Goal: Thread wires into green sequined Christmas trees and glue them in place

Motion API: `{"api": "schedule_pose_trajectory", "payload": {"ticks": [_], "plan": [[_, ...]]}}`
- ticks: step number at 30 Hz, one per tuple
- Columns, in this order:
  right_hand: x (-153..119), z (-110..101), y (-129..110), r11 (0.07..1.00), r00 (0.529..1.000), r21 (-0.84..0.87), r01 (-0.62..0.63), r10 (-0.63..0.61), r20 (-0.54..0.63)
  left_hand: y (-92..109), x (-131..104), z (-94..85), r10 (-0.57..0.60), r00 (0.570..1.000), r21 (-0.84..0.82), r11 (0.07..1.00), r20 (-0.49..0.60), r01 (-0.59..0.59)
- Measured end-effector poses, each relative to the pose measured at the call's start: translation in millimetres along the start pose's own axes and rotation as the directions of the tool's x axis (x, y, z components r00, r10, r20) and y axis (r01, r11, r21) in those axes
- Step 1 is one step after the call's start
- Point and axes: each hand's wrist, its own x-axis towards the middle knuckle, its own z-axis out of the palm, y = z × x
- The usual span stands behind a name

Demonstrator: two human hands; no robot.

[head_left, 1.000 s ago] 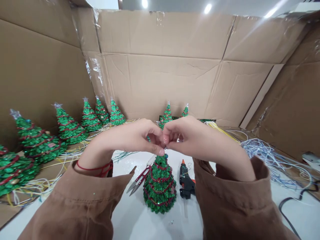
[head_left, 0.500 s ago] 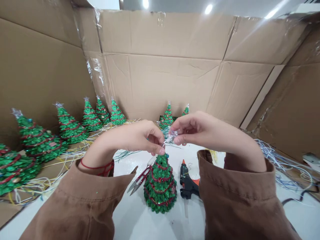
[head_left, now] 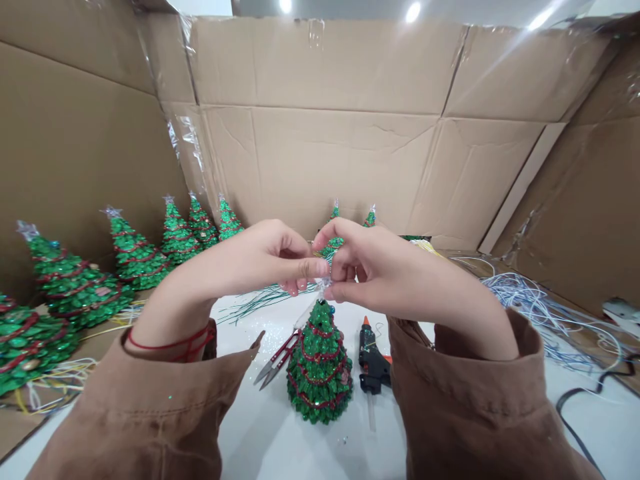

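tree (head_left: 320, 368) between snips (head_left: 285, 349) at left and glue gun (head_left: 371, 367) at right

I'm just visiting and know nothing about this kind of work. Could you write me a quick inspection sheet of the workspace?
Surface: white tabletop, specks of glitter on it.
Job's things: green tree with red garland, upright; silver star at its tip, contact unclear; red-handled snips to its left; black glue gun to its right.
Clutter: green wires behind; pale wire tangle on the right; yellow-and-white strands on the left.
Grippers: bare hands; right hand at the star, left hand close by, grip partly hidden.
Cables: black cable at right, ends not traceable.
Surroundings: cardboard walls; star-topped trees along left and back.
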Motion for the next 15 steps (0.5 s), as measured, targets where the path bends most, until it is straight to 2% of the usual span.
{"api": "schedule_pose_trajectory", "payload": {"ticks": [5, 8, 10, 12, 15], "plan": [[2.5, 3.5, -1.2, 0.998, 0.999, 0.062, -0.02, 0.016, 0.051, -0.2, 3.1, 4.0, 0.053, 0.998, -0.03, 0.998, 0.04, -0.052], [-1.4, 0.0, 0.9, 0.99, 0.982, 0.011, -0.138, 0.135, 0.13, -0.2, 2.0, 4.5, 0.058, 0.995, 0.035, 0.997, 0.084, -0.062], [-10.8, -4.8, 2.4, 0.959, 0.949, -0.06, -0.277, 0.283, 0.139, 1.5, 0.7, 4.6, 0.056, 0.996, 0.083, 0.995, 0.07, -0.062], [-24.9, -7.3, 5.3, 0.895, 0.896, -0.167, -0.414, 0.433, 0.097, 3.5, -0.9, 4.2, 0.048, 0.997, 0.12, 0.991, 0.06, -0.055], [-49.0, 3.0, 16.7, 0.771, 0.813, -0.349, -0.532, 0.581, 0.043, 5.1, -3.7, 3.0, 0.031, 0.997, 0.161, 0.986, 0.068, -0.042]]}}
